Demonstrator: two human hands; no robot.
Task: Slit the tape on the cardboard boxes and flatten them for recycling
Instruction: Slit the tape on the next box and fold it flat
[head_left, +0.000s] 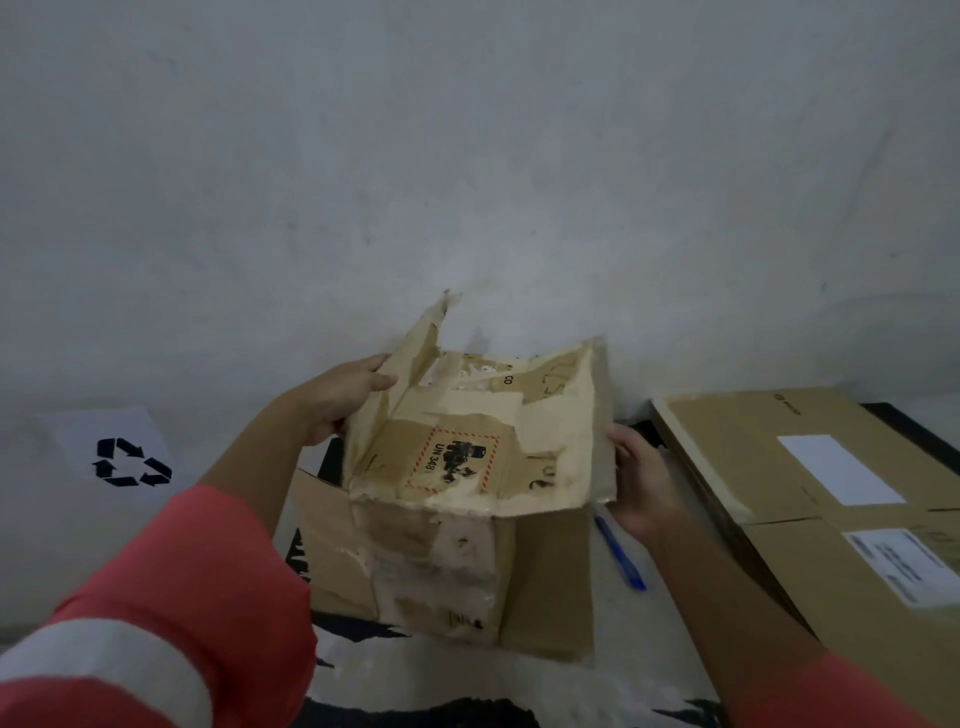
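Cardboard filled the middle of the head view: a worn small box (457, 499), patched with pale tape and carrying a red-bordered hazard label, was held up off the patterned mat (467, 696) in front of the wall (467, 156). The left hand (348, 400) gripped its torn left flap, thumb over the edge, and the right hand (641, 480) clasped its right edge, fingers hidden behind the panel. The ragged flap looked weak, so a hard pull would likely tear it off instead of folding the seam. Tape still seemed to bind the lower panels, and pressing down on them unslit could buckle the board. A blue pen-like tool (621, 553) lay on the mat just under the box's right corner; flattening the box there could trap or snap it. A larger box (779, 467), still taped, lay close on the right and narrowed the working room. A recycling sign (124, 460) sat well apart on the left.
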